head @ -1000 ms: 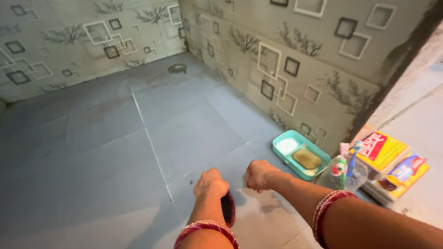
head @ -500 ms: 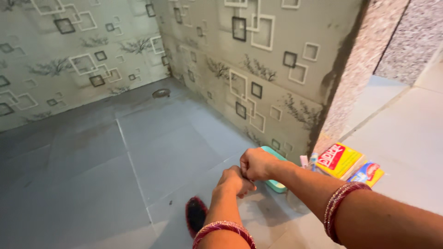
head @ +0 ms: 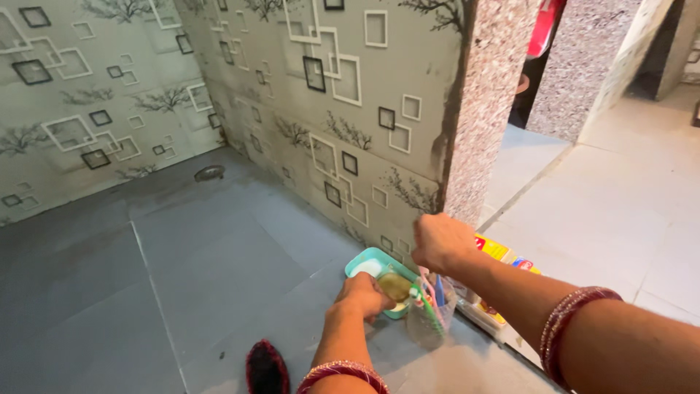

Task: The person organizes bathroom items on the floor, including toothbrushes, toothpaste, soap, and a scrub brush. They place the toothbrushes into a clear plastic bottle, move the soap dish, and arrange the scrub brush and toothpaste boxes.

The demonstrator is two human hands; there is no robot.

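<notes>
My left hand reaches down onto a teal soap tray on the grey floor, fingers curled over its near end; what they grip is hidden. The tray holds a white piece and a brownish soap. My right hand hovers above and to the right of the tray in a loose fist, with nothing visible in it. A dark scrubbing brush with a red edge lies on the floor to the left of my left forearm.
A clear plastic holder with brushes stands beside the tray. Yellow packets lie behind my right hand. A speckled stone pillar ends the patterned wall. A floor drain sits in the far corner.
My left hand has let go of the brush, which now lies on the floor, and has moved right onto the tray. The view has swung right toward the pillar.
</notes>
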